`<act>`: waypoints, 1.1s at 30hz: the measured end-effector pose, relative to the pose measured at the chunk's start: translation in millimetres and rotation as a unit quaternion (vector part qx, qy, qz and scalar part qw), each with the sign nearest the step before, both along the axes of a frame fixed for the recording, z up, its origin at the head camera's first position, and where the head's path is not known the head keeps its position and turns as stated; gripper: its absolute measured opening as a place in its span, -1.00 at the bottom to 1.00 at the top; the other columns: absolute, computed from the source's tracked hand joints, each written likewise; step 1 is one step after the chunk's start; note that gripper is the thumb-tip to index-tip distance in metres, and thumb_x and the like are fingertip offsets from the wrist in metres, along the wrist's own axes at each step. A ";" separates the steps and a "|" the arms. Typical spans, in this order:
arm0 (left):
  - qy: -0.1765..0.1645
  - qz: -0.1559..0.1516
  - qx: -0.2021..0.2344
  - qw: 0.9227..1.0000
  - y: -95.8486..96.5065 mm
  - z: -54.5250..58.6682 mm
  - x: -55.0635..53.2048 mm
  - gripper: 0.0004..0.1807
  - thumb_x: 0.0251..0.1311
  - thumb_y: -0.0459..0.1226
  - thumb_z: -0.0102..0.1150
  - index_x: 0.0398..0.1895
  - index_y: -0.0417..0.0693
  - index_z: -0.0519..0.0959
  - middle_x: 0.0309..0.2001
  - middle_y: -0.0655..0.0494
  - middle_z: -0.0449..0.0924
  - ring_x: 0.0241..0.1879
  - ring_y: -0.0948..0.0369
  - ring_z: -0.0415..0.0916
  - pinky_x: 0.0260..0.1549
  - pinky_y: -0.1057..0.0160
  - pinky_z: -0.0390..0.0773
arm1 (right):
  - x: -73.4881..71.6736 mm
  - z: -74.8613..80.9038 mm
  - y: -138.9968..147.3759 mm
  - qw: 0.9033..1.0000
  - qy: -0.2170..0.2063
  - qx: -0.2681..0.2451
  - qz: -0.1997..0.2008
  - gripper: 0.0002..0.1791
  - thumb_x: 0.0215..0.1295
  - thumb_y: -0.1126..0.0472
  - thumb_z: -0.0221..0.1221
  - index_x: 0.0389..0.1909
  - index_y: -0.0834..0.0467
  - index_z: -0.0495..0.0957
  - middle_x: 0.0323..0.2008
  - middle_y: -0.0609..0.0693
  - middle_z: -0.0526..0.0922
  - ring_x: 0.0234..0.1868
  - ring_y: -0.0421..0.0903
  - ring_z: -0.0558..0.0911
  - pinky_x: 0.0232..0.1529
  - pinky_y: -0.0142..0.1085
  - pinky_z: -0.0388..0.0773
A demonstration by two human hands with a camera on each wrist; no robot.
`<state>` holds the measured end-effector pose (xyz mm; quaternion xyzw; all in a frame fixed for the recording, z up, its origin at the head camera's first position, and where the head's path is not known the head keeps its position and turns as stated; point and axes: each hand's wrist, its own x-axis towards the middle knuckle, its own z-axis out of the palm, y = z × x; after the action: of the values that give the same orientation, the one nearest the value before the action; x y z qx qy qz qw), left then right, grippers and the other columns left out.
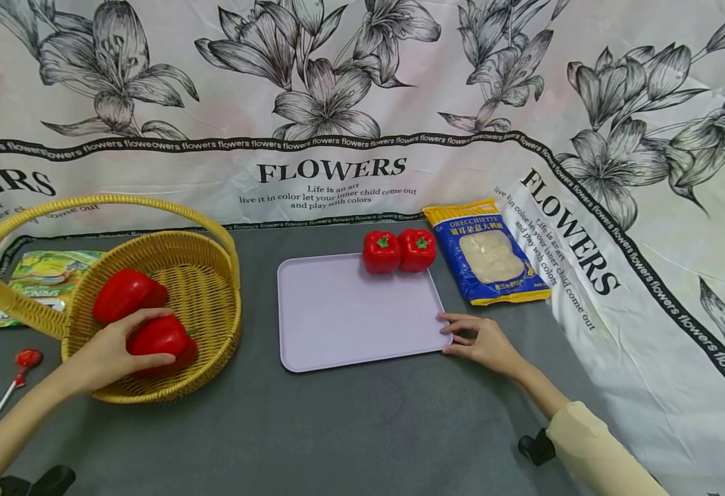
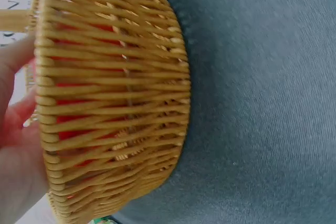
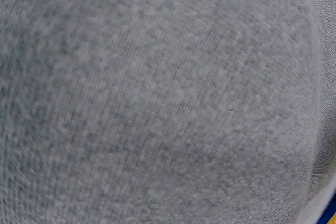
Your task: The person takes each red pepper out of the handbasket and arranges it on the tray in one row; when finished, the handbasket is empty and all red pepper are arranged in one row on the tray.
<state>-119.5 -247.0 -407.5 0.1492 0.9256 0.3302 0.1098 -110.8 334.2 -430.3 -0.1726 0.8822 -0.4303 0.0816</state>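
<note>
Inside the yellow wicker basket (image 1: 213,289), my left hand (image 1: 111,348) grips a glossy red bell pepper (image 1: 159,335), fingers over its top and thumb along its near side. Another red bell pepper (image 1: 128,296) lies just behind it. From the left wrist view, the basket's woven wall (image 2: 115,93) covers most of the peppers, and only part of the hand shows at the left. My right hand (image 1: 482,341) holds the right edge of a pale lilac tray (image 1: 356,317) near its front corner. Two red bell peppers (image 1: 382,252) stand side by side at the tray's back right corner.
A blue and yellow orecchiette bag (image 1: 492,255) lies right of the tray. Left of the basket are a green and yellow packet (image 1: 46,275) and a red lollipop (image 1: 27,359). The basket's tall handle (image 1: 114,200) arches over its back. Grey cloth fills the right wrist view.
</note>
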 end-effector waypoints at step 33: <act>-0.036 -0.027 0.091 0.995 25.4 -0.6 -0.3 -0.17 0.03 -0.29 0.36 0.33 -0.18 0.12 0.14 -0.25 0.32 0.05 -0.19 0.40 -0.16 -0.05 0.57 | -8.0 -32.6 20.8 1.000 0.000 -0.016 -0.002 -0.67 0.07 0.26 0.40 -0.10 0.20 0.67 0.20 0.13 0.51 0.22 0.10 0.47 -0.01 -0.32 0.54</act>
<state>-119.8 -221.6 -408.1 0.1716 0.8826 0.4154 0.1379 -118.8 354.9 -462.9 -0.1718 0.8755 -0.4449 0.0778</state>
